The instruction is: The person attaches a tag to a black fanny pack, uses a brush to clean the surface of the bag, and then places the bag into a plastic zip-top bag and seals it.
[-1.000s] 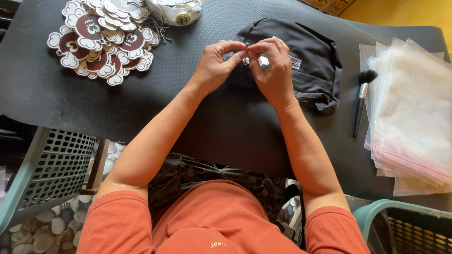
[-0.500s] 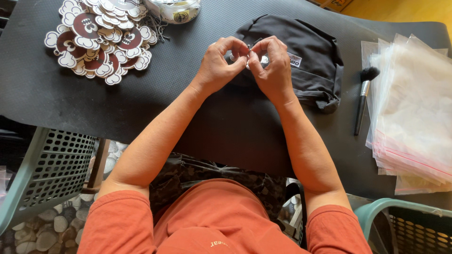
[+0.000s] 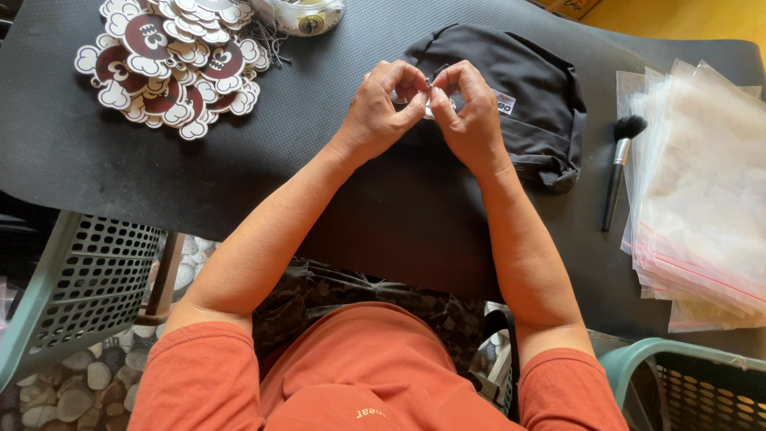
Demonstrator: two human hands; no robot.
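Pouch, black: both hands work at its near edge. Left hand and right hand pinch a small metal fitting; steady fingertip pressure needed next.

A small silvery piece, mostly hidden, is pinched above the black pouch.

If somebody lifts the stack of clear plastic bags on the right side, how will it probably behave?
The stack of clear plastic bags looks thin and glossy, so it would probably sag and feel light. The sheets lie fanned unevenly, so they may slide apart when pushed. The brush beside them seems free to roll if nudged.
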